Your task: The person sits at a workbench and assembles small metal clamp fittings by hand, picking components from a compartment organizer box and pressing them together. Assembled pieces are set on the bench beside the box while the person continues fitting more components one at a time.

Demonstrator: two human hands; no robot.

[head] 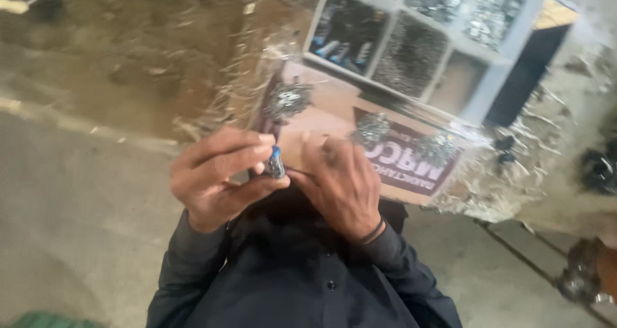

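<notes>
My left hand (215, 177) is closed around a small metal part with a blue end (275, 162), pinched between thumb and fingers close to my chest. My right hand (340, 183) is just to its right, fingers curled, with its fingertips touching the same part; a thin dark piece seems to run from the part to this hand, but blur hides the detail. Both hands hover over the near edge of a flat brown cardboard sheet (328, 106) covered with clear plastic film.
Three small heaps of grey metal bits (287, 100) (371, 128) (437, 149) lie on the cardboard. Behind it stands a white compartment tray (495, 71) filled with metal parts. A concrete floor (77, 193) lies to the left, and dark objects (598, 170) sit at the right.
</notes>
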